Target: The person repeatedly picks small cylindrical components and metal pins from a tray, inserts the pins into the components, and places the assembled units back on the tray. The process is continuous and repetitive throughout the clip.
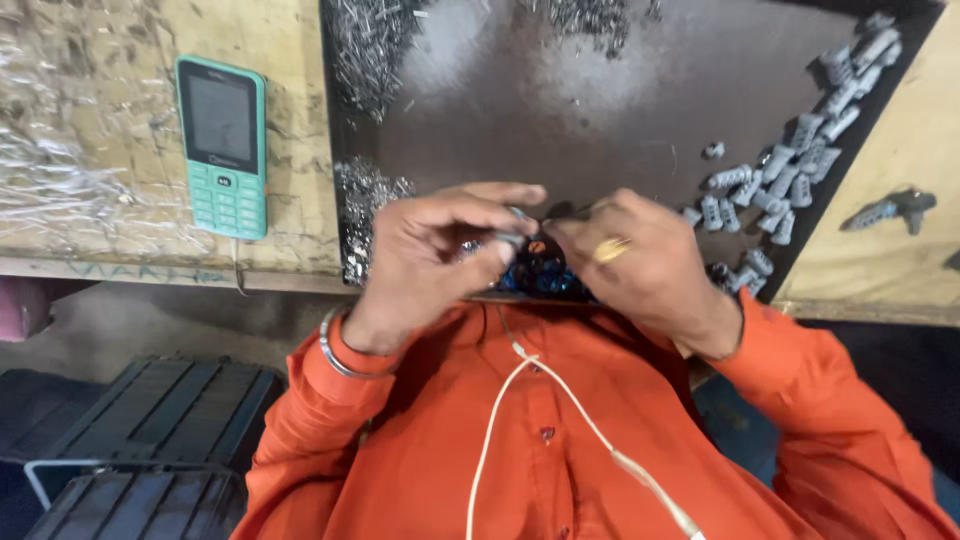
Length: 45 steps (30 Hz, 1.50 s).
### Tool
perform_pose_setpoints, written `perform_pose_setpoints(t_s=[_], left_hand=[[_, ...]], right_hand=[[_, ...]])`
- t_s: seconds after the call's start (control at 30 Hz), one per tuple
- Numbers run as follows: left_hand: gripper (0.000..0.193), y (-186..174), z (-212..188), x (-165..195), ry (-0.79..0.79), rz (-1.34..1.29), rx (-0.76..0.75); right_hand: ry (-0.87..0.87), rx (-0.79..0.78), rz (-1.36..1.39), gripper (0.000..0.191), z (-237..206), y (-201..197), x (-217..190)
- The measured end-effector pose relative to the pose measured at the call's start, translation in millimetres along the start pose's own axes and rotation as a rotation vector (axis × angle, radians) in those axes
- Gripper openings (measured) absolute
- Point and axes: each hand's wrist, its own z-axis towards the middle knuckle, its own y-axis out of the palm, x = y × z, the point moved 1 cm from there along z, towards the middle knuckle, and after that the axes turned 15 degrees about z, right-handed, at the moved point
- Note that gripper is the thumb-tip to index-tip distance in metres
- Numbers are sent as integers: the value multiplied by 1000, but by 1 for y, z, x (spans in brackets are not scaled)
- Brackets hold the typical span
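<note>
Your left hand (440,245) pinches a small grey part (510,238) while your right hand (625,255) pinches a thin pin at it, just above the dark tray (560,110). A loose grip could drop it among the blue pieces (540,275) or grey plugs (790,170).

Left hand (440,255) and right hand (630,260) raised together, fingertips pinched and meeting; wrists bent inward

A teal phone (222,146) lies on the worn wooden surface (90,120), left of a dark tray (560,100). Grey plastic pieces (800,160) line the tray's right side; thin metal pins (365,50) heap at its left. Black crates (150,410) sit below.
</note>
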Motion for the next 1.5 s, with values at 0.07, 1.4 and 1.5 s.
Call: perform_pose_setpoints(t_s=[0.07, 1.4, 1.5], left_hand=[[21, 7, 0, -3, 85, 127, -31], [24, 82, 28, -5, 160, 652, -140], [24, 90, 34, 15, 152, 639, -209]], right_hand=[[188, 147, 429, 20, -10, 4, 5], [494, 68, 1230, 18, -46, -53, 12], [631, 385, 425, 13, -81, -113, 34]])
